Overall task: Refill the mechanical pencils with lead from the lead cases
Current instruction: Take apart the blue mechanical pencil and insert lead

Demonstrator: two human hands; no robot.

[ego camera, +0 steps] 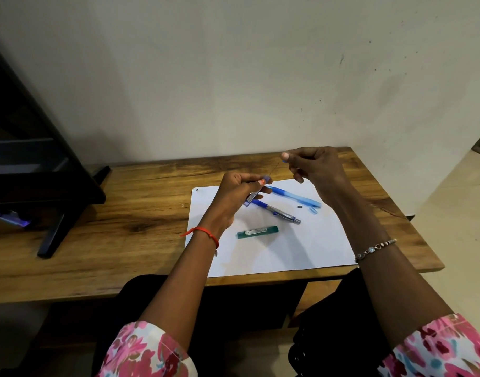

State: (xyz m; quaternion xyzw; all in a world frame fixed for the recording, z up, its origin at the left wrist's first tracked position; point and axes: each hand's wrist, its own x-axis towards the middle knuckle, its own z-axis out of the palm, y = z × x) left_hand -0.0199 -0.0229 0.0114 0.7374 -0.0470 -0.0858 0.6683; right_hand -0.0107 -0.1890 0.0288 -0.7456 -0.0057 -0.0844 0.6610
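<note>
My left hand (237,193) grips a clear bluish lead case (256,193), tilted with its open top up and to the right. A thin lead (274,169) runs from the case mouth up to my right hand (313,164), whose thumb and forefinger pinch its upper end. Both hands hover above a white sheet of paper (287,251). On the sheet lie a light blue mechanical pencil (298,198), a dark blue and silver mechanical pencil (279,212), a green lead case (257,231), a small blue cap (313,210) and a tiny dark eraser piece (300,206).
The paper lies on a wooden table (124,213) that stands against a pale wall. A black stand (56,186) occupies the table's left part. The table's right edge borders a light floor (456,213). My dark-clothed lap is under the front edge.
</note>
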